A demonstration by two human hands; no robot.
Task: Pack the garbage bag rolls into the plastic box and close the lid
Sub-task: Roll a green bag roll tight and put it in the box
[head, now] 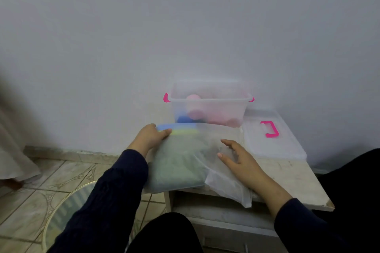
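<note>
Right hand [236, 157] with loose spread fingers resting on a flat pouch [226, 181] at the table's [292, 178] front edge, left hand [151, 136] gripping a frosted zip bag [178, 162] overhanging the front left corner, lid [273, 139] flat toward the right edge, open box [209, 102] at the back edge holding pink rolls [195, 107] and a blue one [184, 119].

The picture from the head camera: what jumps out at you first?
The bright pink bits: latches on the clear plastic box by the wall, and a handle on its lid, lying flat to the right. Pink rolls and a blue roll sit inside. Nearer, the left hand grips a frosted bag while the right hand rests open on another.
</note>
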